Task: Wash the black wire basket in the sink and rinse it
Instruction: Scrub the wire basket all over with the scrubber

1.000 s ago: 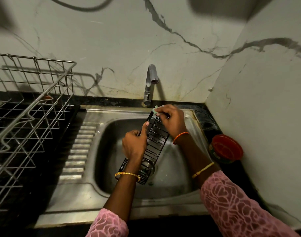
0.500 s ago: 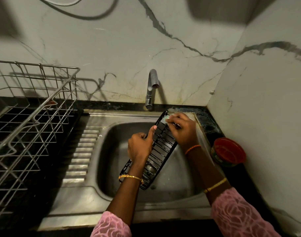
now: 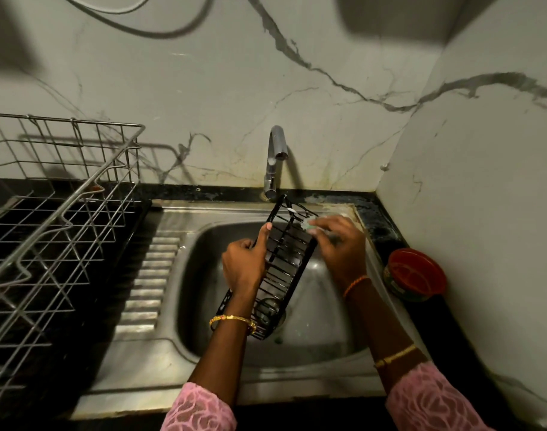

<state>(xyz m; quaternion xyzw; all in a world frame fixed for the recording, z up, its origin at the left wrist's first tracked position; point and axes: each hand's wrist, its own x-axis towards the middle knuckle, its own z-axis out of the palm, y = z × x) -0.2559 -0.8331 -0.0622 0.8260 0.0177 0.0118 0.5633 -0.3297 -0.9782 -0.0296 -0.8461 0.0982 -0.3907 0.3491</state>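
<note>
A long black wire basket (image 3: 284, 259) is tilted over the steel sink (image 3: 322, 331), its far end up near the tap (image 3: 275, 157) and its near end low in the basin. My left hand (image 3: 245, 262) grips its left rim, thumb pointing up along the wire. My right hand (image 3: 340, 244) holds a pale green scrubber (image 3: 309, 224) against the basket's upper right edge. No water runs from the tap.
A large steel wire dish rack (image 3: 57, 213) stands on the black counter to the left, beside the sink's ribbed drainboard (image 3: 150, 275). A red-lidded tub (image 3: 416, 273) sits at the sink's right, against the marble side wall. A hose hangs on the back wall.
My right hand has slid the scrubber from the basket's top end down onto its right edge. The left hand keeps its grip, and the view has tipped slightly.
</note>
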